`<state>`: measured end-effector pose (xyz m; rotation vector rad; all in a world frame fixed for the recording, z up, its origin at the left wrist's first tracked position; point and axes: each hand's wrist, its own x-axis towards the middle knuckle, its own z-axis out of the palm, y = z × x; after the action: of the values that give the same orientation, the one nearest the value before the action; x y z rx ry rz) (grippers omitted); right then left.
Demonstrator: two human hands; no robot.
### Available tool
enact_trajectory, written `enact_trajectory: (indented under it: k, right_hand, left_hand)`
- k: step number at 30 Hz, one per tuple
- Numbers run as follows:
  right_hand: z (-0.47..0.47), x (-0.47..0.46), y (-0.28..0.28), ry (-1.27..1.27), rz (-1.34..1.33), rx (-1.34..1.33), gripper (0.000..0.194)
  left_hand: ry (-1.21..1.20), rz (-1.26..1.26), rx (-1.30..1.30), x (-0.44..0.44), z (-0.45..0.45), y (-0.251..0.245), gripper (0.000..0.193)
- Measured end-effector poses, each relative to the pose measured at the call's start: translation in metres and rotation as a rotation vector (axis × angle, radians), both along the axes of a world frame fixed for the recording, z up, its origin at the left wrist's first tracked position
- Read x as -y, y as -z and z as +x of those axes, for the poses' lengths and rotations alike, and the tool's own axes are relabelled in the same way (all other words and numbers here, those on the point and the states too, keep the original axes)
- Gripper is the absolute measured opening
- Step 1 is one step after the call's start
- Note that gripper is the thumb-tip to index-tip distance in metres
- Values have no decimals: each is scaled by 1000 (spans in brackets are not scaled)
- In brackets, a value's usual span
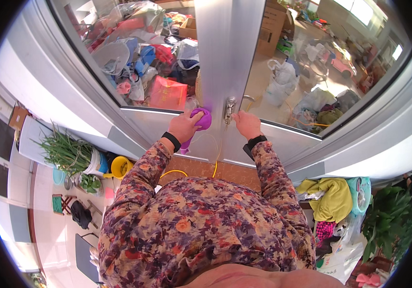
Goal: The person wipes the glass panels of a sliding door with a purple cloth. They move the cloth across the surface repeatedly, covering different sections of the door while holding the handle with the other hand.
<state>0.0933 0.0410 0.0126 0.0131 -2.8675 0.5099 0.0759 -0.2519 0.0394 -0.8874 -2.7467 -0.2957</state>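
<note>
In front of me is a pair of metal-framed glass doors, with a silver middle stile [220, 46]. My left hand [184, 126] holds a bunched purple cloth [202, 118] against the lower part of the left door, and a tail of it hangs below my fingers. On the right door's stile sits a metal door handle plate [230, 106]. My right hand [248, 124] is closed at its lower end, seemingly around the lever, which my fingers hide. Through the glass another lever handle [249, 98] shows on the far side.
A yellow cord [216, 169] runs down the door to the brown tiled floor. Left stand a yellow bucket [121, 166] and green onions [65, 151] in a pail. At right are yellow-green cloth [332, 201] and a leafy plant [386, 212]. Piled bags [141, 54] lie behind the glass.
</note>
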Motion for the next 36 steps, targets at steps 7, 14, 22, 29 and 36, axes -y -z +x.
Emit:
enact_trajectory:
  k: [7,14,22,29,36]
  right_hand:
    - [5,0,2,3,-6,-11,45]
    - [13,-11,1,-16,-22,-21,44]
    - [28,-33,-5,7,-48,-25,38]
    - [37,-52,2,3,-77,-50,36]
    - [48,-78,10,4,-97,-67,34]
  left_hand:
    - [-204,73,210,45,24,42,52]
    - [-119,112,46,21,-9,27,49]
    - [-55,90,14,81,-32,45,50]
    - [-317,7,-32,186,-51,57,53]
    - [-671,-56,-15,240,-57,45,55]
